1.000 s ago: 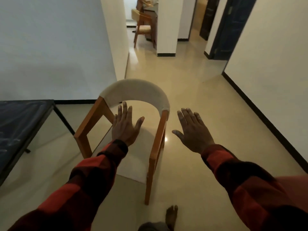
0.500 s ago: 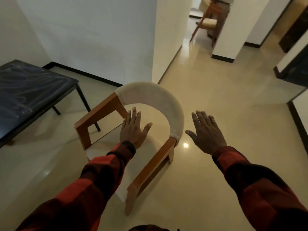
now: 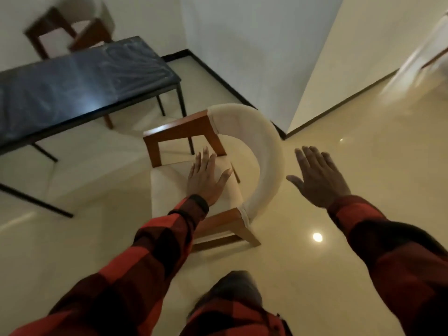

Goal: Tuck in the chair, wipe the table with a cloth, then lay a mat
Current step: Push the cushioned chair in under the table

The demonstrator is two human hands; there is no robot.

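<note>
A wooden chair (image 3: 269,151) with a cream curved backrest and cream seat stands on the floor, a short way from the black table (image 3: 72,86) at the left. My left hand (image 3: 206,178) hovers flat over the seat, fingers apart, holding nothing. My right hand (image 3: 317,178) is spread open to the right of the backrest, not touching it. No cloth or mat is in view.
A second wooden chair (image 3: 68,32) stands behind the table against the wall. A white wall corner (image 3: 286,93) juts out just beyond the chair. Glossy tile floor (image 3: 339,238) stretches to the right. My knee (image 3: 232,294) shows at the bottom.
The view has swung left and down. The table now shows more fully, with the second chair behind it. Both hands stay spread near the chair.
</note>
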